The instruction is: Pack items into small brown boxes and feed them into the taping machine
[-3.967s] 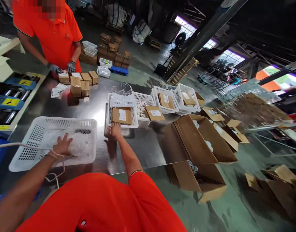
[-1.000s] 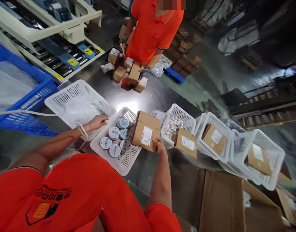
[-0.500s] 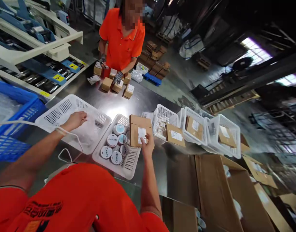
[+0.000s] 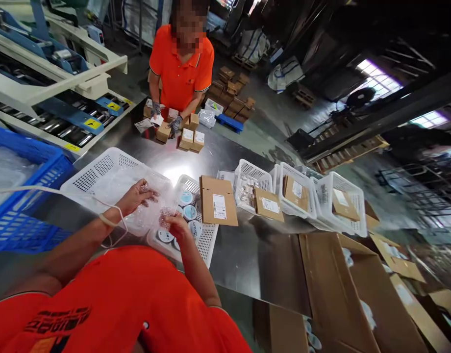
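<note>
Left of centre in the frame, clear bubble wrap [image 4: 162, 189] spans the gap, left hand [image 4: 134, 198] gripping one side, right hand [image 4: 177, 224] pinching the other, round tubs [image 4: 189, 212] peeking out beneath from a white basket [image 4: 208, 247], and flattened cartons [image 4: 210, 196] sit at the basket's right side

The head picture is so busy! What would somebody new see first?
Probably the co-worker's orange shirt, across the metal table. Nearer, bubble wrap stretches between the left hand and right hand, partly hiding round tubs in a white basket. At far left sits a blue crate.
</note>
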Motion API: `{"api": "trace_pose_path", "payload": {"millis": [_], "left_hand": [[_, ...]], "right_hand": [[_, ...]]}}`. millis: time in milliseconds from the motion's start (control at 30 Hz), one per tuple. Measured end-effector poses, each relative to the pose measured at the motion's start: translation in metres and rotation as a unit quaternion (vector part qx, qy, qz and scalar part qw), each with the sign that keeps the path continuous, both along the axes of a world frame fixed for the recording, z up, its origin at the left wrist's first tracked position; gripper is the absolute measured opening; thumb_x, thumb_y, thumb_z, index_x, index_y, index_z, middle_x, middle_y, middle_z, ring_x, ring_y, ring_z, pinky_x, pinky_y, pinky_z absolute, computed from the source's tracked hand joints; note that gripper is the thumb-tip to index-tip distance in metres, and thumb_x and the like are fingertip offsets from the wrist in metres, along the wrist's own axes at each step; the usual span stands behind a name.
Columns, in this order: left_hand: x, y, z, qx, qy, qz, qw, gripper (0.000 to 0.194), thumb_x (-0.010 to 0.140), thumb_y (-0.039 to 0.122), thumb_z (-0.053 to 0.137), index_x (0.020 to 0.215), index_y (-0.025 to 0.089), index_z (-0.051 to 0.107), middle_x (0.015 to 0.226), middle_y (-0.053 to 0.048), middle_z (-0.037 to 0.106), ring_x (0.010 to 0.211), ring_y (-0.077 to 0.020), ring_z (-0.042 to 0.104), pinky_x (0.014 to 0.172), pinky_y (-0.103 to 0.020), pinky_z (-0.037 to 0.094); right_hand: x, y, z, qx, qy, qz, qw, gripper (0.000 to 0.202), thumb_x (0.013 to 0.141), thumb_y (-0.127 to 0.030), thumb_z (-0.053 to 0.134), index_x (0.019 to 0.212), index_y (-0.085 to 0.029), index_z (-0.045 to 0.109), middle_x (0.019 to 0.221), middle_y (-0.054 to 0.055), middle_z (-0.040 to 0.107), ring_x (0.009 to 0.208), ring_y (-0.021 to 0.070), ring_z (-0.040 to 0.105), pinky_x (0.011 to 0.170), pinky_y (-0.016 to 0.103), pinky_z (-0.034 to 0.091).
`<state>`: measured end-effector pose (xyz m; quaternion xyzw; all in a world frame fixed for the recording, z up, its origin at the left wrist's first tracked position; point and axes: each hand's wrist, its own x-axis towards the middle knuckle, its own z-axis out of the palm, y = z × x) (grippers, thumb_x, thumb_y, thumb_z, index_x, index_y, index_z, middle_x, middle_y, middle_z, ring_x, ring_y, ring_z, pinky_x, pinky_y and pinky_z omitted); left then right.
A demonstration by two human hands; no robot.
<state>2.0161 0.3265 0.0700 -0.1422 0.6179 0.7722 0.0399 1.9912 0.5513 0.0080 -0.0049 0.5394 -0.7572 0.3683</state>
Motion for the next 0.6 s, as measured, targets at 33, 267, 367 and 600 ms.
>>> {"api": "trace_pose_path", "payload": {"millis": [33,267,367,600], "left_hand": [[0.0,0.002,-0.002,0.0,-0.008,0.017,1.0,0.072,0.066,0.055,0.101,0.101,0.027,0.045,0.095,-0.003,0.087,0.078,-0.023,0.085,0.054,-0.021,0.047],[-0.001,0.018,-0.016,-0.007,-0.063,0.083,0.995,0.048,0.088,0.04,0.084,0.104,0.029,0.04,0.103,-0.003,0.084,0.088,-0.0212,0.081,0.066,-0.027,0.054],[-0.006,0.02,-0.017,-0.064,-0.087,0.119,0.987,0.039,0.096,0.034,0.077,0.111,0.028,0.043,0.112,-0.006,0.08,0.102,-0.0243,0.08,0.082,-0.037,0.064],[0.03,0.023,-0.011,-0.298,0.104,0.093,0.944,0.03,0.096,0.032,0.081,0.116,0.025,0.06,0.149,-0.019,0.064,0.146,-0.0336,0.062,0.121,-0.053,0.058]], "right_hand": [[0.001,0.005,0.001,-0.002,-0.002,-0.001,1.0,0.058,0.047,-0.056,0.108,0.082,-0.027,0.071,0.075,0.001,0.074,0.072,0.0242,0.07,0.072,0.04,0.062],[0.0,0.007,0.005,0.018,-0.021,-0.008,1.0,0.057,0.05,-0.053,0.109,0.085,-0.025,0.074,0.074,-0.001,0.073,0.066,0.0195,0.069,0.063,0.032,0.058],[-0.006,-0.003,0.0,0.07,-0.031,-0.109,0.991,0.054,0.058,-0.056,0.107,0.077,-0.025,0.066,0.067,-0.004,0.064,0.06,0.016,0.062,0.055,0.027,0.05],[-0.001,-0.02,-0.009,0.119,-0.043,-0.185,0.975,0.049,0.086,-0.056,0.094,0.077,-0.027,0.055,0.06,-0.01,0.051,0.055,0.0108,0.043,0.053,0.025,0.041]]}}
